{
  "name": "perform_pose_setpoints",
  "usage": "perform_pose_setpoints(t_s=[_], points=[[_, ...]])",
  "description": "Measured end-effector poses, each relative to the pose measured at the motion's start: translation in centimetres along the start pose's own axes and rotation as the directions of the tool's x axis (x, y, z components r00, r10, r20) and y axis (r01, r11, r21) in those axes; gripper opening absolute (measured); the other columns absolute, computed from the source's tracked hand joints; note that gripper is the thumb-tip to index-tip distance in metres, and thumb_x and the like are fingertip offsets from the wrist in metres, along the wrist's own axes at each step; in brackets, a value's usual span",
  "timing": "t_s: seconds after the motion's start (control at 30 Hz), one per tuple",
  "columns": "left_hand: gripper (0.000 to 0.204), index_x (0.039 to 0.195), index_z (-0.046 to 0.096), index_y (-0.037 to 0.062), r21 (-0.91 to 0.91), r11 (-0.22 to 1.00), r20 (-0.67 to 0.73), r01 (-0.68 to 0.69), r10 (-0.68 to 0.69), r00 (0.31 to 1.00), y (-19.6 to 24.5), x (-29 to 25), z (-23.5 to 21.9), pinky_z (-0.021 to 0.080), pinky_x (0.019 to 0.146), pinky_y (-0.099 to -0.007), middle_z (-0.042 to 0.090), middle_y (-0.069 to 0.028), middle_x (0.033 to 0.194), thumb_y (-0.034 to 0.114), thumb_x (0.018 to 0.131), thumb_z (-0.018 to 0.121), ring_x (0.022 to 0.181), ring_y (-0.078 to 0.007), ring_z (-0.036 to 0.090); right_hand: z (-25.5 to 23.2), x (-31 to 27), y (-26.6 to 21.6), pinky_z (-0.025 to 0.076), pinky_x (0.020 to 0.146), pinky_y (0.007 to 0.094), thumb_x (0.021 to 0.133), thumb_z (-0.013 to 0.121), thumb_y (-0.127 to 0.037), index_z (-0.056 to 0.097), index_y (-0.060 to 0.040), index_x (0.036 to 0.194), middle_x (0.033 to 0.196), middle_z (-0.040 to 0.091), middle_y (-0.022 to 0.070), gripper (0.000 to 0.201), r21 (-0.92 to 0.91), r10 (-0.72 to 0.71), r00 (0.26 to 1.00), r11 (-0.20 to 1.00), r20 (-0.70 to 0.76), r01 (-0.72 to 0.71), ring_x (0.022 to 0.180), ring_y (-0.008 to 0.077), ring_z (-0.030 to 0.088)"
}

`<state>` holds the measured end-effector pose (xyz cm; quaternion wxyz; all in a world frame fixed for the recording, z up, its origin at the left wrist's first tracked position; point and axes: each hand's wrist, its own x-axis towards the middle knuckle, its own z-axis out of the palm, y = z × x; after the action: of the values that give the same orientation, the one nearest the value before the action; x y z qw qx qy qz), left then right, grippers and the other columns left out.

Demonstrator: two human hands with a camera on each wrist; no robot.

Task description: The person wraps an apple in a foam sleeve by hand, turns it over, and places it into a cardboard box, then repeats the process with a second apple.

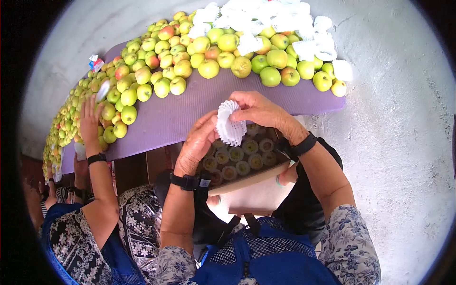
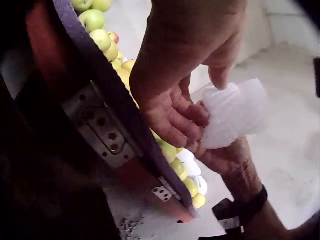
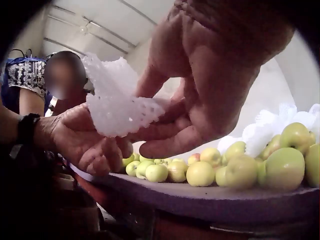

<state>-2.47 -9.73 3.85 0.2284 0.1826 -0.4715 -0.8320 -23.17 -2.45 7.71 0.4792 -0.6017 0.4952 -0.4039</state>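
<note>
Over the front edge of the purple padded table, my two hands meet at a white foam fruit net (image 1: 231,124). My right hand (image 1: 260,112) pinches its upper side between thumb and fingers. From the other side, my left hand (image 1: 199,137) holds the net's edge; the left wrist view shows those fingers curled against the white foam (image 2: 235,112). In the right wrist view the net (image 3: 117,100) is spread wide at one end, and no apple shows in it. Below the hands stands a cardboard box (image 1: 251,179) with rows of netted apples (image 1: 236,153).
Loose green-yellow apples (image 1: 209,69) cover much of the purple table (image 1: 199,102). More foam nets (image 1: 261,16) are heaped at the back right. On the left, another person's hand (image 1: 89,121) reaches toward the apples. A pale wall (image 1: 394,118) rises at the right.
</note>
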Motion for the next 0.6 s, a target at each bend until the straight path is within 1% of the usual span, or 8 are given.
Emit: perform_pose_setpoints(t_s=[0.03,0.13,0.2,0.3,0.37,0.47,0.53,0.6], points=[[0.038,0.125,0.053,0.0001,-0.047,0.999,-0.002,0.019,-0.019,1.0,-0.2,-0.1,0.2,0.047,0.094,-0.0334,0.062,-0.0067,0.116,0.025,0.096,0.057,0.105,-0.0171,0.06,-0.1,-0.1,0.0,0.047,0.077,0.0248,0.085,0.062,-0.006,0.057,-0.0001,0.105,0.093,0.063,0.0012,0.021,-0.002,0.006,1.0,1.0,0.002,-0.006,0.087,0.0077,0.057],[0.035,0.122,0.056,0.0016,-0.031,0.999,0.067,0.039,-0.036,0.997,-0.7,0.1,0.1,0.047,0.093,-0.0331,0.063,-0.0059,0.112,0.023,0.095,0.058,0.104,-0.0163,0.061,0.3,0.0,0.4,0.047,0.075,0.0244,0.083,0.062,-0.005,0.056,0.0003,0.102,0.092,0.064,0.0021,0.02,0.003,0.051,0.999,0.999,-0.003,-0.051,0.085,0.0079,0.058],[0.031,0.118,0.057,0.0035,-0.057,0.998,0.05,0.006,-0.003,0.999,-1.3,0.3,-0.3,0.047,0.091,-0.0326,0.063,-0.0046,0.11,0.021,0.093,0.06,0.102,-0.015,0.06,0.7,0.0,0.9,0.045,0.063,0.029,0.079,0.067,-0.012,0.059,0.0006,0.092,0.076,0.064,0.0051,0.019,0.004,-0.049,0.994,0.999,-0.097,0.05,0.071,0.0105,0.057],[0.027,0.115,0.059,0.005,-0.122,0.987,0.087,-0.107,0.118,0.989,-1.9,0.6,-1.2,0.047,0.089,-0.0329,0.063,-0.0039,0.11,0.018,0.091,0.062,0.101,-0.015,0.06,0.3,-0.1,0.7,0.044,0.061,0.0295,0.077,0.07,-0.013,0.059,0.0006,0.089,0.073,0.062,0.0058,0.021,-0.132,-0.053,0.995,0.99,-0.079,0.042,0.069,0.0103,0.055],[0.038,0.122,0.056,0.0045,-0.187,0.977,0.166,-0.103,0.135,0.977,-2.1,0.7,-2.0,0.044,0.098,-0.036,0.062,-0.0073,0.118,0.02,0.089,0.066,0.108,-0.0186,0.059,0.2,-0.2,0.1,0.043,0.061,0.0295,0.077,0.07,-0.014,0.059,0.0007,0.088,0.072,0.061,0.0059,0.022,-0.139,-0.046,0.997,0.99,-0.056,0.038,0.068,0.0104,0.054],[0.039,0.121,0.056,0.0047,-0.298,0.947,0.063,-0.118,0.142,0.988,-2.2,0.3,-2.1,0.045,0.097,-0.0366,0.062,-0.007,0.118,0.021,0.088,0.067,0.108,-0.0197,0.059,0.2,-0.1,0.2,0.042,0.06,0.0292,0.077,0.072,-0.015,0.058,0.0007,0.087,0.07,0.059,0.0057,0.023,-0.145,-0.054,0.998,0.988,-0.025,0.049,0.066,0.0105,0.052],[0.041,0.123,0.055,0.0032,-0.277,0.951,0.03,-0.138,0.152,0.988,-2.0,0.2,-2.1,0.045,0.097,-0.0369,0.062,-0.0081,0.118,0.023,0.088,0.066,0.109,-0.0207,0.059,0.2,0.1,-0.2,0.042,0.06,0.029,0.077,0.072,-0.016,0.058,0.0007,0.087,0.069,0.058,0.0053,0.024,-0.138,-0.071,0.997,0.988,-0.026,0.067,0.066,0.0105,0.051],[0.043,0.124,0.054,0.0018,-0.26,0.954,0.003,-0.15,0.156,0.988,-2.1,0.2,-2.1,0.045,0.098,-0.0373,0.062,-0.0092,0.119,0.025,0.089,0.065,0.11,-0.0216,0.059,0.1,0.1,-0.8,0.041,0.065,0.0235,0.081,0.069,-0.01,0.056,-0.0015,0.087,0.076,0.055,-0.0037,0.016,-0.235,-0.058,0.998,0.97,0.001,0.056,0.074,0.0049,0.048]])
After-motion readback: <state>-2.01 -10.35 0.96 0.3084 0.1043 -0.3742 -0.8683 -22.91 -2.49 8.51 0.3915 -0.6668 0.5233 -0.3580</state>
